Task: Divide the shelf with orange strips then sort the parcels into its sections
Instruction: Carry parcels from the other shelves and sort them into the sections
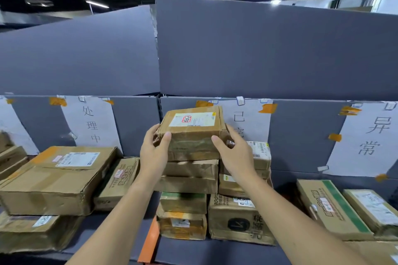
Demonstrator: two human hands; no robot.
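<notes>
A small taped cardboard parcel [191,133] with a white label and red stamp sits on top of a stack of parcels [189,175] in the middle section of the grey shelf [215,251]. My left hand [154,153] grips its left end, thumb on the front face. My right hand [234,155] grips its right end the same way. An orange strip [150,241] lies on the shelf just left of the stack, running front to back.
Paper signs hang on the grey back panel: one left [91,123], one behind the stack [247,118], one right [366,140]. Large boxes [56,176] fill the left section. Long boxes [331,208] lie in the right section.
</notes>
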